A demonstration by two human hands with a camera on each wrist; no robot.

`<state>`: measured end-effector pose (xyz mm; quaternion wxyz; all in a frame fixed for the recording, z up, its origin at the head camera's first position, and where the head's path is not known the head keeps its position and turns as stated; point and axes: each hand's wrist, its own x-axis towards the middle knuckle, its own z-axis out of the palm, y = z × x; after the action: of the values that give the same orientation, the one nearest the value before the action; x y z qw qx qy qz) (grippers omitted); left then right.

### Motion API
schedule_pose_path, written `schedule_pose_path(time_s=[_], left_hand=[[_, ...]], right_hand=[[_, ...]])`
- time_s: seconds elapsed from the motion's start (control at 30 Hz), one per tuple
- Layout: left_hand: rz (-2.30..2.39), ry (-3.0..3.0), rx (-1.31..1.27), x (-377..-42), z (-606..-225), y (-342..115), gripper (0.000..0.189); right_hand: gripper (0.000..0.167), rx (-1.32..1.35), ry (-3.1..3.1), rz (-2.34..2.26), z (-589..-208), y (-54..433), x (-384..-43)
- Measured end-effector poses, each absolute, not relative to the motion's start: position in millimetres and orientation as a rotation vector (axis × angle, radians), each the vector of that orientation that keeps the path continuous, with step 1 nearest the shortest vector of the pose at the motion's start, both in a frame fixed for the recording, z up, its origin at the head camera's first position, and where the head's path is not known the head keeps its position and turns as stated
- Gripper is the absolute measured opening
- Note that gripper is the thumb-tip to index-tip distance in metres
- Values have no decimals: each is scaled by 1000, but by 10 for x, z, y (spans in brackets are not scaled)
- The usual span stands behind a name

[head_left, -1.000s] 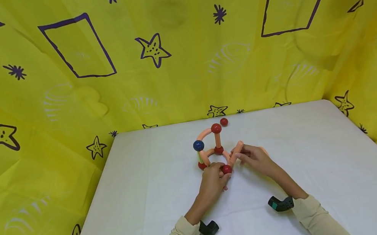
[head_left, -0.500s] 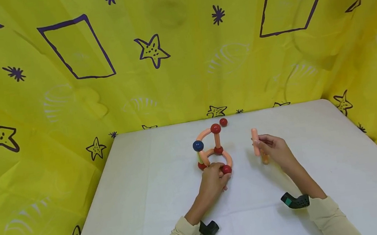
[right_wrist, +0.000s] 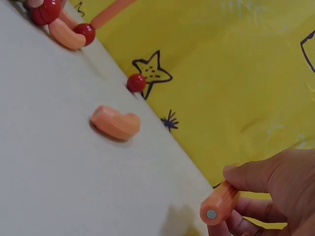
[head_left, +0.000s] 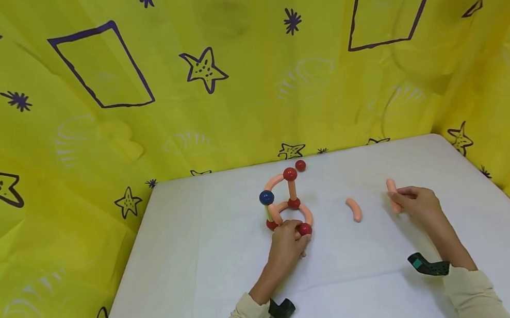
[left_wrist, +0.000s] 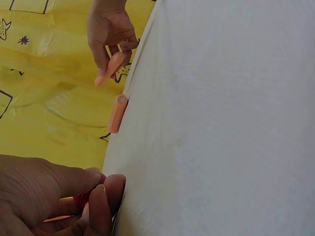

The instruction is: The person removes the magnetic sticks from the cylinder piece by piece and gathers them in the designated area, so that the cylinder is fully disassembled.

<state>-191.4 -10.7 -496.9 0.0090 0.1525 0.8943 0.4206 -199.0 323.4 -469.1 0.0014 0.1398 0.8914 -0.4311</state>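
Observation:
My left hand (head_left: 284,244) pinches a red ball (head_left: 305,229) at the near corner of a frame built from balls and peach-orange magnetic rods. A blue ball (head_left: 266,197) and a red ball (head_left: 290,174) top that frame, joined by a curved rod; the left hand hides part of its near side. Well to the right, my right hand (head_left: 423,208) holds a peach-orange magnetic rod (head_left: 392,187) between thumb and fingers, above the table. The rod's pale round end (right_wrist: 211,214) shows in the right wrist view. Between the hands lies a curved magnetic rod (head_left: 354,209).
A loose red ball (head_left: 300,165) sits near the back edge of the white-covered table (head_left: 231,286), behind the frame. A yellow patterned cloth (head_left: 250,113) hangs behind and at both sides. Each wrist wears a black device, such as the right one (head_left: 428,265).
From beside the frame, my right hand has moved right with the rod, past the curved rod on the table, which is now uncovered. The left hand stays on the red ball.

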Motion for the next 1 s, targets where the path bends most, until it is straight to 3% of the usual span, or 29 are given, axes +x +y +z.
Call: schedule_pose_path(time_s=[0.37,1.0], left_hand=[[1299,2799,464,-1906,-4958,-108,38],[1311,2775,452,-1900,-4941,-108,38]], right_hand=[[54,555,2941,-1190,-4816,3307,-1952],[55,611,2963,-1101,-4864,3325,-1949]])
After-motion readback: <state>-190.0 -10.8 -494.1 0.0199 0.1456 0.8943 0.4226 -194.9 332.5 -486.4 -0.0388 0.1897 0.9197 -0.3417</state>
